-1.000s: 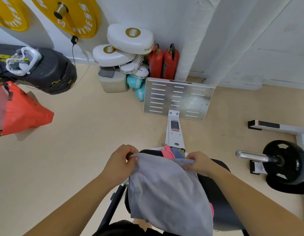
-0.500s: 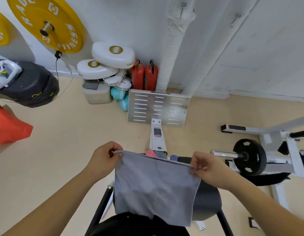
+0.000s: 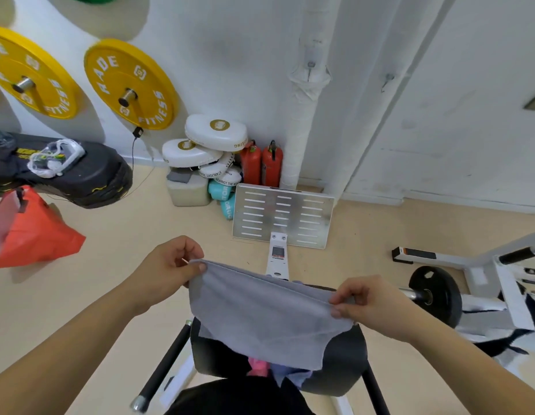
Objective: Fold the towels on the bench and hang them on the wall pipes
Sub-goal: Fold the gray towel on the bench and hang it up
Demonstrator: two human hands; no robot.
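Note:
A grey towel (image 3: 260, 319) hangs spread in front of me, held up by its top edge. My left hand (image 3: 167, 268) pinches the left top corner, and my right hand (image 3: 365, 301) pinches the right top corner. Below the towel is the black padded bench (image 3: 347, 351). A pink towel (image 3: 257, 365) and a bluish one (image 3: 290, 378) lie on it, partly hidden by the grey towel. White wrapped pipes (image 3: 308, 94) run up the wall straight ahead, a thinner pipe (image 3: 377, 115) to their right.
A slotted metal footplate (image 3: 282, 215) stands on the floor ahead. Red extinguishers (image 3: 261, 166) and white pads (image 3: 215, 136) sit by the wall. Yellow weight plates (image 3: 128, 85) hang at left. A barbell plate (image 3: 433, 295) and white rack stand at right. An orange bag (image 3: 35, 235) is at left.
The grey towel has been lifted off the bench and stretched wider between both hands. My view has tilted up, so more of the wall and pipes shows.

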